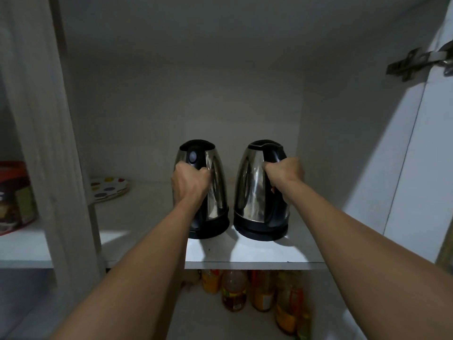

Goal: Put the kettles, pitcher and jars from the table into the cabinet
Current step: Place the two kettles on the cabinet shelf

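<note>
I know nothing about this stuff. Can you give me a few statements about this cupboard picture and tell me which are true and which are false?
1. The left hand grips the left kettle by its handle, and the right hand grips the right kettle the same way. True.
2. The kettles are stacked one on the other. False: they stand side by side on the shelf.
3. A spotted plate lies on that shelf, left of the kettles. True.
4. Cups stand under the shelf. False: bottles stand there.
</note>
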### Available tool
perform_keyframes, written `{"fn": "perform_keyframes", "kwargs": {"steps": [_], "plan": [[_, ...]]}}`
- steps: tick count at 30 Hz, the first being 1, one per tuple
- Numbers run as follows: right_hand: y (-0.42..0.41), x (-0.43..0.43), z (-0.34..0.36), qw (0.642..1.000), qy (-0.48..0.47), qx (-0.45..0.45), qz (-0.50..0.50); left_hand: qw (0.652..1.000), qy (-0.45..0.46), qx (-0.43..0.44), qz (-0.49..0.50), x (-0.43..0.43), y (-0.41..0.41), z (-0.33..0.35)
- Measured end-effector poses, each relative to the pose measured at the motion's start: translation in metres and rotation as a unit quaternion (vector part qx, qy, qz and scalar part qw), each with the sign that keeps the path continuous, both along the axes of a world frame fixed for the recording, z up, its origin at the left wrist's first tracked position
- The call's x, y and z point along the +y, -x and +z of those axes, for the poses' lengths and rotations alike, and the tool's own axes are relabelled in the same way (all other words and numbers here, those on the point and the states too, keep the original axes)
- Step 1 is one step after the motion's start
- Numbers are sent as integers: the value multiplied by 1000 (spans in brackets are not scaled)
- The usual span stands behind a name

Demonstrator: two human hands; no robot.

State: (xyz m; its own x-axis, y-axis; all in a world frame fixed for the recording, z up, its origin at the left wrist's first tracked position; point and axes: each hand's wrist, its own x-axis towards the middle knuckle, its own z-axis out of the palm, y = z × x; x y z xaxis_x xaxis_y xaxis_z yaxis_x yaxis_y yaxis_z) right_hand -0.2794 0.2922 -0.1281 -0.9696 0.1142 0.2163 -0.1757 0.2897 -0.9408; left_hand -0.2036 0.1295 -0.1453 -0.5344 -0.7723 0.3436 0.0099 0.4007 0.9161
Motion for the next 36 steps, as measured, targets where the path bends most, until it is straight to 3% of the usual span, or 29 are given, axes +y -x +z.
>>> {"fn": "perform_keyframes", "kwargs": {"steps": [10, 17, 22, 27, 36], "plan": [[-1, -1, -16, 999, -5, 21, -27, 1000, -14, 0, 16, 4, 2, -1], [-16, -4, -39, 996, -20, 50, -76, 999, -20, 16, 33, 14, -12, -42], [-27, -13, -94, 994, -7, 18, -104, 996, -32, -70, 45, 8, -8, -97], [-25, -26, -126, 989, 7, -9, -147, 998, -61, -22, 4, 1, 10, -108], [47, -52, -124, 989, -20, -2, -144, 999, -27, 17, -24, -35, 91, -116]]}}
